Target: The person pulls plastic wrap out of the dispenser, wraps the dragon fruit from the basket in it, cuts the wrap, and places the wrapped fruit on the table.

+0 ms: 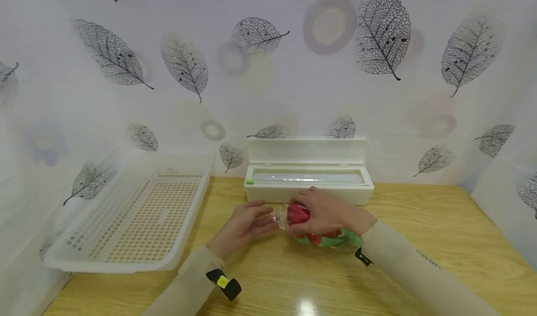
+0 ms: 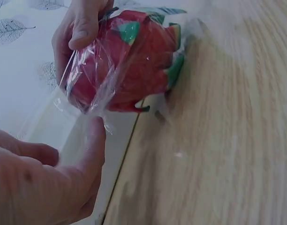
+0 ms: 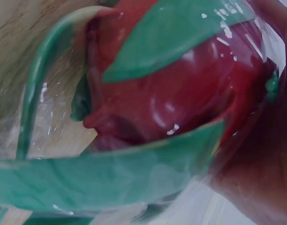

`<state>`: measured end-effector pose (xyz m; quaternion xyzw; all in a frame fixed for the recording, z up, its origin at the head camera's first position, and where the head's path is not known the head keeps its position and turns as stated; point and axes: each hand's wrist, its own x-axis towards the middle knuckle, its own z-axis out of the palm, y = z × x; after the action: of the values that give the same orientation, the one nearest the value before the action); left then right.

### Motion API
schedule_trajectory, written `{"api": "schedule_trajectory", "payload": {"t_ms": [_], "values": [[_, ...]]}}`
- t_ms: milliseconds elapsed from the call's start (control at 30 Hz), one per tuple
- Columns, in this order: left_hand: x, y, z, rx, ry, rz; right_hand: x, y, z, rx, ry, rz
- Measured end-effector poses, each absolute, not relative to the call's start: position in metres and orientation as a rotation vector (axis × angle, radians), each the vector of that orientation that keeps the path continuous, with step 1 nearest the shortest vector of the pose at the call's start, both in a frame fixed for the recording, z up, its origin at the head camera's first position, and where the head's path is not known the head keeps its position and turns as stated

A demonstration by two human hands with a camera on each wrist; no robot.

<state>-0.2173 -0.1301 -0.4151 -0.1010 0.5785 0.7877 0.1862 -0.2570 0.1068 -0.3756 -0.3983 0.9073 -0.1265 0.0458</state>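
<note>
Wood-grain table [image 1: 419, 241] with leaf-print sheeting behind it and to both sides. On it we record a white perforated basket [image 1: 138, 213] at the left and a white film dispenser box [image 1: 308, 178] at the back centre, lid up, roll visible inside.

Dragon fruit [image 1: 299, 213]: red, green-tipped scales, lying on the table just in front of the dispenser, covered in clear cling film [image 2: 94, 89].

Right hand [image 1: 325, 209]: fingers curled over the top and far side of the fruit, holding it through the film. From the left wrist view we see its thumb [image 2: 82, 30] pressed on the upper end of the fruit, the remaining fingers going round behind. The right wrist view shows only fruit and film at very close range, with that hand at the right edge.

Left hand [image 1: 245, 223]: fingers nearly straight, loosely together, pointing at the left end of the fruit. One fingertip [image 2: 94, 129] touches the gathered tail of film hanging below the fruit. We cannot tell whether any finger reaches the fruit itself; nothing is gripped
</note>
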Motion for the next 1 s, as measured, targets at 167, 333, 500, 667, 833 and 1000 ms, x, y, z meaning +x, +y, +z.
{"api": "schedule_trajectory", "payload": {"t_ms": [167,333,500,667,833,1000], "values": [[-0.225,-0.117,-0.414,-0.21,1.654,2.225,-0.258,0.109,-0.375,-1.15,2.693,-0.561],[-0.228,-0.106,-0.417,-0.145,1.834,2.165,-0.256,0.117,-0.372,-0.998,2.577,-0.826],[-0.227,-0.103,-0.416,-0.107,2.003,2.079,-0.25,0.142,-0.366,-1.001,2.676,-0.921],[-0.229,-0.102,-0.416,0.038,2.147,1.975,-0.236,0.179,-0.368,-1.041,2.749,-0.849],[-0.232,-0.102,-0.416,0.364,2.387,1.781,-0.22,0.201,-0.384,-1.061,2.723,-0.7],[-0.233,-0.099,-0.412,0.548,2.573,1.506,-0.217,0.205,-0.398,-1.038,2.739,-0.69]]}}
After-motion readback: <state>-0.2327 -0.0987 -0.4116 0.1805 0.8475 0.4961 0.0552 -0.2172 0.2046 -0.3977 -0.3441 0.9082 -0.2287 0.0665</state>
